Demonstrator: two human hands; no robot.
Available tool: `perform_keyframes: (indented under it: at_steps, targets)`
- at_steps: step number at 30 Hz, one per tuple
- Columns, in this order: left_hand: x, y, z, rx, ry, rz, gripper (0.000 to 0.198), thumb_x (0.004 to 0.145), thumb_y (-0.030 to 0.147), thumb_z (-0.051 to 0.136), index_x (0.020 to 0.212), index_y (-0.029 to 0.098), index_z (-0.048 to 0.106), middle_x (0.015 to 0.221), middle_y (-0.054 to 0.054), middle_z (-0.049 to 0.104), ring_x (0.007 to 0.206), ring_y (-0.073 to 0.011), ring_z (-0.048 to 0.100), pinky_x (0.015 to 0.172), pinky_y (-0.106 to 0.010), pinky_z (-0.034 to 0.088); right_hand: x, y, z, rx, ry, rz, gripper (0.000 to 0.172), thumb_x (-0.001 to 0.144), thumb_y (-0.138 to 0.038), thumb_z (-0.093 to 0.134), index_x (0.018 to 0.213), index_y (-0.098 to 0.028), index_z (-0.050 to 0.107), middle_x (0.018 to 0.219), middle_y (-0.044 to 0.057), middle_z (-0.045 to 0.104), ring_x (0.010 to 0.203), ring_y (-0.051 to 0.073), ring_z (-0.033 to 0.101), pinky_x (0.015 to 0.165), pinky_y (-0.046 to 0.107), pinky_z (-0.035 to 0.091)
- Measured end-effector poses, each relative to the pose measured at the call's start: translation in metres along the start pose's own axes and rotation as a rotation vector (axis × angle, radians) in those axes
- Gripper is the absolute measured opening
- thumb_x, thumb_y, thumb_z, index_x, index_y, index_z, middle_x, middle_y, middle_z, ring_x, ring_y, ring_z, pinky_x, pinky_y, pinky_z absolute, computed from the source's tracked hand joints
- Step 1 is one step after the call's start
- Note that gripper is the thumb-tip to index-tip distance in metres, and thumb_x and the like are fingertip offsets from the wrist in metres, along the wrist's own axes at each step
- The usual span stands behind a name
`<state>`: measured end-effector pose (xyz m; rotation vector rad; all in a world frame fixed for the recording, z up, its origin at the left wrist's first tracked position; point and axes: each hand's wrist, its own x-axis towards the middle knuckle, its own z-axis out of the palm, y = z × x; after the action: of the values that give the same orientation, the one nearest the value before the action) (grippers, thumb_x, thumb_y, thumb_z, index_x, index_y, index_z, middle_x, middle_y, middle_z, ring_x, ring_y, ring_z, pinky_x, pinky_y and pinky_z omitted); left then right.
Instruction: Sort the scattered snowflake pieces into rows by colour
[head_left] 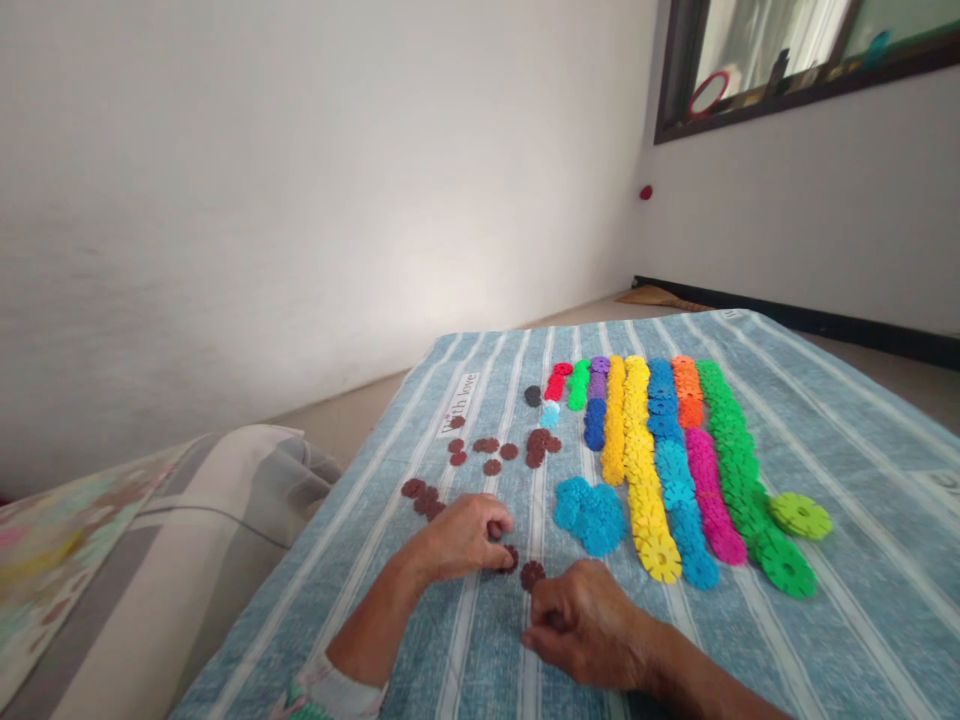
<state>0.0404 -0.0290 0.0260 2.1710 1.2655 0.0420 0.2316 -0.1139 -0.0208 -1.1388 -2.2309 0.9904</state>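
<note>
My left hand (466, 538) is over the striped cloth, its thumb and fingers closed on the edge of a brown notched plastic disc (511, 558). Just right of that, another brown notched disc (532, 575) lies beside the knuckles of my right hand (583, 622). The right hand's fingers are curled in a pinch, and whatever is between them is hidden. Several loose brown discs (491, 467) are scattered beyond my hands, with a small brown cluster (541, 446) among them. Part of a brown row (424, 497) shows past my left hand.
Overlapping rows of yellow discs (642, 450), green discs (731, 440), magenta discs (715, 500) and other colours run along the right of the cloth (862, 560). A pile of light-blue discs (590, 515) sits nearer my hands. Grey-striped fabric (187, 520) lies at the left.
</note>
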Motion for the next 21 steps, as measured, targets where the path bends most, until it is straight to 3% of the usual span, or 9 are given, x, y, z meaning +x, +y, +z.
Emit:
perform_keyframes:
  at_steps: [6,13,21]
  targets:
    - [-0.006,0.007,0.008,0.077,-0.015,0.032,0.007,0.058,0.020,0.065,0.063,0.018,0.062,0.073,0.002,0.058,0.067,-0.0127,0.052,0.058,-0.022,0.035,0.000,0.001,0.001,0.000,-0.001,0.007,0.020,0.075,-0.025,0.061,0.058,-0.018,0.054,0.049,-0.008,0.037,0.045,0.006,0.034,0.046,0.021,0.021]
    - [-0.002,0.011,0.007,-0.098,-0.026,-0.057,0.005,0.063,0.019,0.060,0.062,0.017,0.057,0.057,0.005,0.053,0.054,-0.0093,0.048,0.052,-0.020,0.032,0.000,0.003,0.002,0.011,0.007,0.001,0.018,0.074,-0.023,0.061,0.058,-0.018,0.055,0.048,-0.008,0.036,0.043,0.005,0.032,0.045,0.020,0.020]
    - [0.052,0.005,0.004,-0.184,0.245,0.001,0.006,0.069,0.017,0.053,0.064,0.016,0.056,0.053,0.004,0.053,0.053,-0.0106,0.052,0.052,-0.021,0.033,0.002,0.001,0.000,0.011,0.003,0.001,0.018,0.074,-0.023,0.062,0.058,-0.018,0.055,0.049,-0.008,0.036,0.044,0.006,0.033,0.045,0.020,0.020]
